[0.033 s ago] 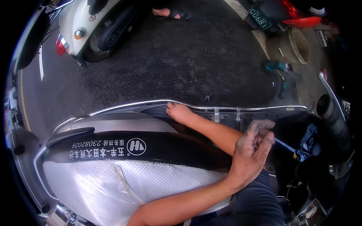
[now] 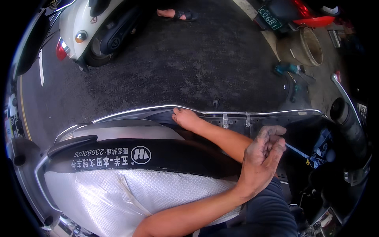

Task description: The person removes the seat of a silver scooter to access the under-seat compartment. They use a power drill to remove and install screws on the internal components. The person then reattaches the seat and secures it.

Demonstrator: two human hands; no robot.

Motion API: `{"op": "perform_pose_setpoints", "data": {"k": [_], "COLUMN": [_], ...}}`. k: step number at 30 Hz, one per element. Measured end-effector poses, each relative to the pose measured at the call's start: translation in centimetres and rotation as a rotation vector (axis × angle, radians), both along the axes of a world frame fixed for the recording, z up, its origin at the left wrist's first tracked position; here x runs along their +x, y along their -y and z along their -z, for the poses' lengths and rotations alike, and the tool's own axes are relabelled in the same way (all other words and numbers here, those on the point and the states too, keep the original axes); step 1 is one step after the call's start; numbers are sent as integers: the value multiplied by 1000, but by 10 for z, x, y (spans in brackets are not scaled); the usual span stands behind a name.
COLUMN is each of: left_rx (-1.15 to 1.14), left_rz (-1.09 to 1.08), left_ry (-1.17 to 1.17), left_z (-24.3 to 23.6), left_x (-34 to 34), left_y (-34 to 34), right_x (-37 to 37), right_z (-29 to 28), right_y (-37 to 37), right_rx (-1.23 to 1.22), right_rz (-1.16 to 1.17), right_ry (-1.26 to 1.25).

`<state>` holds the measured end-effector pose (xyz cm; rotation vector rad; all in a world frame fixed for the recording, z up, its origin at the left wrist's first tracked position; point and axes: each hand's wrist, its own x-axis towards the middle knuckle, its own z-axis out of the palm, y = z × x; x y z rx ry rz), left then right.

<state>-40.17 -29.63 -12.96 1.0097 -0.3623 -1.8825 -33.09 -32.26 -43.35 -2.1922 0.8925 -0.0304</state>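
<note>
My right hand reaches across a scooter lying or leaning below me. Its fingers are curled at a chrome rail, beside the scooter's grey side panel. What the fingertips hold is hidden. Nearer to me, my left hand is raised over the right forearm, its dark-smudged fingers bent in toward the thumb. I cannot make out anything between them. Under my left forearm is the scooter's seat, black along its side and covered on top with a silvery quilted sheet.
A white scooter stands at the far left, near a sandalled foot. At the far right are a bucket and a teal power tool on the ground. A blue strap lies on the dark footboard.
</note>
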Motion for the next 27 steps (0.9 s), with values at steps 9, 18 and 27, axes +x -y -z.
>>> {"op": "perform_pose_setpoints", "data": {"k": [9, 18, 27], "left_rx": [55, 67, 15], "left_rz": [-10, 88, 388], "left_ry": [-81, -77, -70], "left_z": [-1, 0, -6], "left_x": [-2, -3, -24], "left_y": [0, -2, -3], "right_x": [-6, -57, -224], "right_z": [8, 3, -130], "right_y": [5, 0, -105], "right_rx": [228, 55, 418], "right_rz": [130, 203, 1298], "right_ry": [94, 321, 312]}}
